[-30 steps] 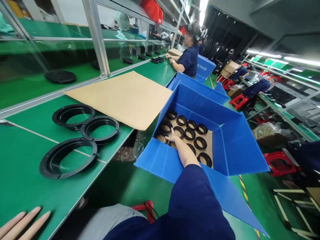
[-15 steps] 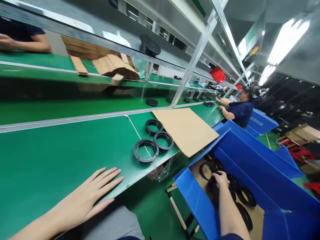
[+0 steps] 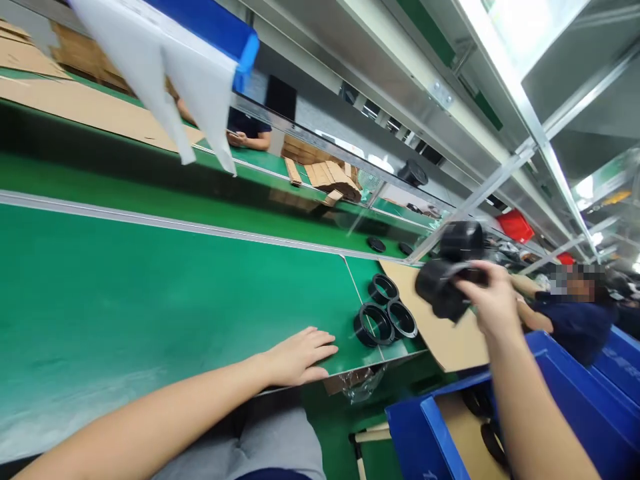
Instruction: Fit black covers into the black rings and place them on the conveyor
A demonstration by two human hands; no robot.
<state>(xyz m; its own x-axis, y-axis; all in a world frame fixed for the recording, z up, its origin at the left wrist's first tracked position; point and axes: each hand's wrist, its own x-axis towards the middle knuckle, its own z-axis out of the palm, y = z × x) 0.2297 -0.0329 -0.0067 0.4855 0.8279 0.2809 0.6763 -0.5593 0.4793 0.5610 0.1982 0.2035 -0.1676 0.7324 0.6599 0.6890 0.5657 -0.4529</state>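
Observation:
My right hand (image 3: pixel 493 300) is closed on a cluster of black flanged rings (image 3: pixel 435 288), held up above the cardboard sheet (image 3: pixel 457 343). Motion blurs the rings, so how many there are is hard to tell. My left hand (image 3: pixel 303 357) lies flat near the front edge of the green worktable (image 3: pixel 200 293), fingers stretched out, holding nothing. To the right of its fingertips stand three more black flanged rings (image 3: pixel 374 325), close together. Below my right forearm is a blue box (image 3: pixel 565 393), with black rings (image 3: pixel 493 443) inside on brown cardboard.
A metal upright (image 3: pixel 475 197) and an overhead shelf border the back of the table. Black discs (image 3: pixel 376 245) lie on the green strip behind the rail. A white sheet (image 3: pixel 170 80) hangs at upper left. One co-worker (image 3: pixel 570 313) is at the right, another person (image 3: pixel 247 133) across.
My right hand has come up out of the blue box with black rings in it. My left hand stays flat on the table. The view has turned to the left.

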